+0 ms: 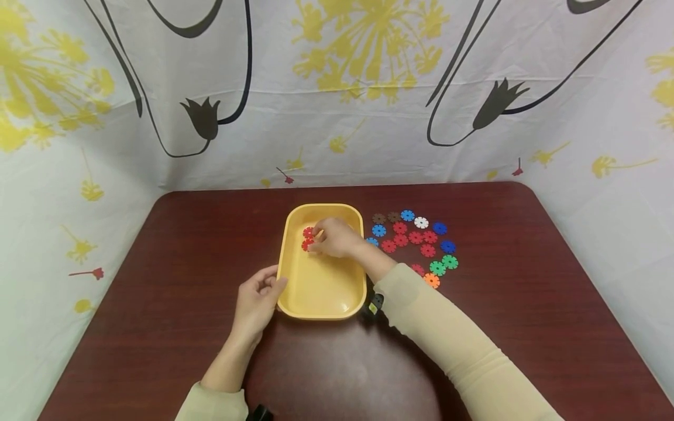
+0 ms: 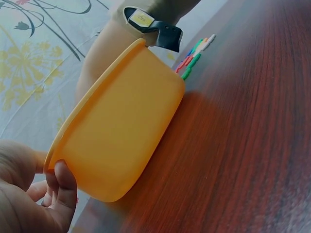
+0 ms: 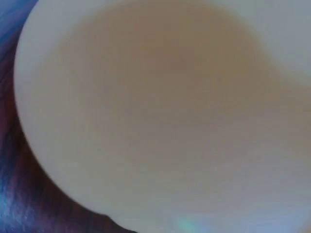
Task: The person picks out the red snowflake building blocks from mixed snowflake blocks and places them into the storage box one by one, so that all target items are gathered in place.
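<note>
A yellow tray (image 1: 323,289) stands on the dark red table. My left hand (image 1: 257,299) grips its left rim; the left wrist view shows fingers (image 2: 65,187) against the outer wall of the tray (image 2: 116,126). Reaching over the right rim, my right hand (image 1: 338,238) is inside the tray near its far left part. Its curled thumb and fingertips pinch at red notched plastic discs (image 1: 308,233), partly covered by the fingers. A sleeve blurs and fills the right wrist view, so that hand does not show there.
Several loose notched discs lie right of the tray: red discs (image 1: 416,237), green discs (image 1: 437,268), blue discs (image 1: 439,228), brown discs (image 1: 379,218), a white disc (image 1: 420,223) and an orange disc (image 1: 432,281). Behind the table (image 1: 210,234) hangs a patterned cloth (image 1: 337,140).
</note>
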`<state>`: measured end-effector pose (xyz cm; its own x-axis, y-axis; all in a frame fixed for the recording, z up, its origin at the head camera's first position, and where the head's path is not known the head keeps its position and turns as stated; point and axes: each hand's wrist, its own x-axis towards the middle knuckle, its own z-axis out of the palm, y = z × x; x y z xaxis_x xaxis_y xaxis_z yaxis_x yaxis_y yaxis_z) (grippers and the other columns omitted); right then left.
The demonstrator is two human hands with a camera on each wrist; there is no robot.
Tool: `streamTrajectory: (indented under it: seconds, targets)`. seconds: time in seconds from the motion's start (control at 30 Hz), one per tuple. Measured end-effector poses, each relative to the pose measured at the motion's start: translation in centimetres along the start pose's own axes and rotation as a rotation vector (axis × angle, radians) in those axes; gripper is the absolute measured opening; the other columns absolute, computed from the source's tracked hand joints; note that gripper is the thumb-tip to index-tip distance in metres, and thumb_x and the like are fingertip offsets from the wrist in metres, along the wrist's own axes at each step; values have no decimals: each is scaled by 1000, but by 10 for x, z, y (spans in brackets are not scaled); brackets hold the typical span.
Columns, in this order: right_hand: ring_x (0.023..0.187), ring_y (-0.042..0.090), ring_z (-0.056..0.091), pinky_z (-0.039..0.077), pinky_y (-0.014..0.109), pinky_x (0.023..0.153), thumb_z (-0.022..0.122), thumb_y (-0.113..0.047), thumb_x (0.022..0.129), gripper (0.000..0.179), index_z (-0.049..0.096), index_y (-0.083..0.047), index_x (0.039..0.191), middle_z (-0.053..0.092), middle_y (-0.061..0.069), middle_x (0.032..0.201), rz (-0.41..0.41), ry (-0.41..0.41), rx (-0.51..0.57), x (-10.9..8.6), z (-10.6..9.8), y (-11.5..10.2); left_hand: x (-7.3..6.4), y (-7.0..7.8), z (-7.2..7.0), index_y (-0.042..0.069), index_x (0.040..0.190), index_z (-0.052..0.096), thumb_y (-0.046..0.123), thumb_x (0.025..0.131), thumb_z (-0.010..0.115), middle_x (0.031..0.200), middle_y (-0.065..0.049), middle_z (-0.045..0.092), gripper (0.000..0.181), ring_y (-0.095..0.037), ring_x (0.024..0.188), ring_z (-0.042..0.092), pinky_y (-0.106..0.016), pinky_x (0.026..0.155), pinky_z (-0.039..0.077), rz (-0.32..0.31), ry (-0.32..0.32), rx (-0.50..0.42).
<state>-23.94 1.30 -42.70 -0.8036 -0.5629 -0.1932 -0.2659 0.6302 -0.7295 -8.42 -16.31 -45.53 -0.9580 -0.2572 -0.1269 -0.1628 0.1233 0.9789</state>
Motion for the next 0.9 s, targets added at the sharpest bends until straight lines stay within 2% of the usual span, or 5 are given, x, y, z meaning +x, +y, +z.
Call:
streamTrajectory:
  seconds: [0.27, 0.37, 0.5, 0.67, 0.9]
  targets:
    - [88, 21, 72, 57, 30, 75, 69, -18, 98, 36, 64, 4, 126, 74, 13, 103, -111, 19, 22, -5, -13, 2, 1, -1, 1, -1, 127, 65, 5, 95, 68, 86, -7, 56, 33, -8, 63, 53, -20, 51, 47, 8, 12, -5]
    - [93, 23, 72, 58, 32, 81, 66, -18, 100, 38, 62, 6, 129, 73, 15, 105, -168, 60, 97, -8, -19, 4, 0, -1, 1, -1, 126, 66, 5, 95, 68, 86, -7, 56, 32, -8, 62, 53, -19, 51, 47, 14, 15, -6]
    - [92, 33, 73, 60, 40, 80, 64, -15, 101, 36, 61, 7, 129, 72, 22, 107, -226, 136, 240, -15, -27, 11, 0, -1, 2, -1, 125, 66, 6, 95, 68, 87, -7, 56, 31, -7, 64, 52, -18, 52, 45, 20, 22, -9]
    - [91, 38, 72, 60, 50, 80, 65, -14, 100, 34, 62, 6, 127, 71, 24, 107, -220, 209, 338, -25, -34, 20, -2, 0, 2, -1, 124, 67, 7, 95, 68, 88, -7, 55, 30, -7, 65, 51, -18, 52, 43, 22, 32, -3]
    - [90, 43, 70, 60, 48, 78, 67, -17, 99, 35, 63, 4, 127, 70, 23, 105, -204, 272, 366, -40, -46, 35, -4, 1, 4, -2, 124, 67, 7, 96, 68, 88, -7, 55, 29, -7, 65, 51, -18, 50, 43, 33, 41, -10]
